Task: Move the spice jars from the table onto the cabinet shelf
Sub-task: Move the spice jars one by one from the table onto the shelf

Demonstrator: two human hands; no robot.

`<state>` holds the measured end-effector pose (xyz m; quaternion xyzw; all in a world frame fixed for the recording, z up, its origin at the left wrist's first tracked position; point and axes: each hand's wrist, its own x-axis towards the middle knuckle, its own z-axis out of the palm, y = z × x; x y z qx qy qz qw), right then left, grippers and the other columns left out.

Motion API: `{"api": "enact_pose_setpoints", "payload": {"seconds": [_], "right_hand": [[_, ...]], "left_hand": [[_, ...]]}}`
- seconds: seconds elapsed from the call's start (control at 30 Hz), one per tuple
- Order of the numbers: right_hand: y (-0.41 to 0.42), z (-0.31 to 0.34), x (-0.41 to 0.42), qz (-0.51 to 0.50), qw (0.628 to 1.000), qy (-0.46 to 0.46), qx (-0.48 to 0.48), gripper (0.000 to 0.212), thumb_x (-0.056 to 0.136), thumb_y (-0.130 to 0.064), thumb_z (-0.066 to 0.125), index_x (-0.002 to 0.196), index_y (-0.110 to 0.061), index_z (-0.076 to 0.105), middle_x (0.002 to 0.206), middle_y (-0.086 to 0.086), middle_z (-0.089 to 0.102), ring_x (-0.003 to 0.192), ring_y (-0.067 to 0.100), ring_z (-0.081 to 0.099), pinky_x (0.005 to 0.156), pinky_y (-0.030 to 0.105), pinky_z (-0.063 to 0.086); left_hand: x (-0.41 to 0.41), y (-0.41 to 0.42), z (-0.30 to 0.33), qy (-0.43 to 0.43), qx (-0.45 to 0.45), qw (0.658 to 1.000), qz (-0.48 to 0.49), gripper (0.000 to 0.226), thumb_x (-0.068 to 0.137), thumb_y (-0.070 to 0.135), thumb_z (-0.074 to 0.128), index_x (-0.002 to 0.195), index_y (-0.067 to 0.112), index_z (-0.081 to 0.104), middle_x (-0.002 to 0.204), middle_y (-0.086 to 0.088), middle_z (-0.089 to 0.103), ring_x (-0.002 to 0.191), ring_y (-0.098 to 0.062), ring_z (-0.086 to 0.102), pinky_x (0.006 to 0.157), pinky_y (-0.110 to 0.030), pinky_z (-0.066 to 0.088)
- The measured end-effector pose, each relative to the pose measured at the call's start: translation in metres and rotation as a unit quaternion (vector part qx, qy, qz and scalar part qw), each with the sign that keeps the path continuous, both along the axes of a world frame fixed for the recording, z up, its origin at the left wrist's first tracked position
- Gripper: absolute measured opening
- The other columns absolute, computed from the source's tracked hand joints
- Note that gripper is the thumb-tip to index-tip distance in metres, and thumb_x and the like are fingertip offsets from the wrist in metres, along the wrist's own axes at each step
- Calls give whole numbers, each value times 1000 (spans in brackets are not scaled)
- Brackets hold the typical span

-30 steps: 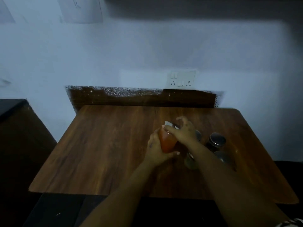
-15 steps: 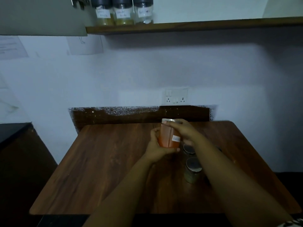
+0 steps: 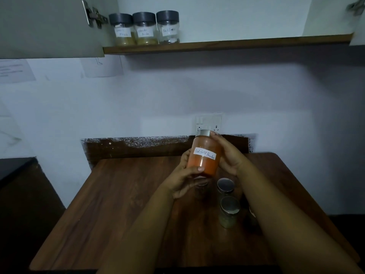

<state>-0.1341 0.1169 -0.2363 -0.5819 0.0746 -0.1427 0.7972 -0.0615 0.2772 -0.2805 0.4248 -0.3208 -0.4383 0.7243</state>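
Red chilli jar (image 3: 204,155) is gripped upright by left hand (image 3: 182,179) and right hand (image 3: 229,155), both closed on it. Cabinet shelf (image 3: 227,45) lies above; free space is seen toward its right end.

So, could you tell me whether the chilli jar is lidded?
Lidded: a silver lid caps the chilli jar held in both hands.
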Motion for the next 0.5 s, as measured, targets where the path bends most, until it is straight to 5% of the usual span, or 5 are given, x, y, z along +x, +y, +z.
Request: {"api": "enact_pose_setpoints", "payload": {"seconds": [0.27, 0.5], "right_hand": [[2, 12, -4, 14, 997, -15, 79, 75, 73, -53, 71, 133, -11, 56, 108, 14, 68, 95, 27, 67, 85, 42, 55], [6, 15, 8, 26, 997, -9, 76, 71, 80, -57, 63, 135, -13, 56, 118, 15, 67, 104, 30, 66, 90, 45, 54]], "left_hand": [[-7, -5, 15, 11, -18, 1000, -1, 91, 57, 15, 88, 134, 27, 41, 135, -15, 46, 119, -41, 55, 97, -56, 48], [-2, -9, 23, -11, -27, 995, 96, 92, 59, 13, 77, 140, 27, 35, 129, -13, 52, 113, -36, 60, 94, -60, 49]]}}
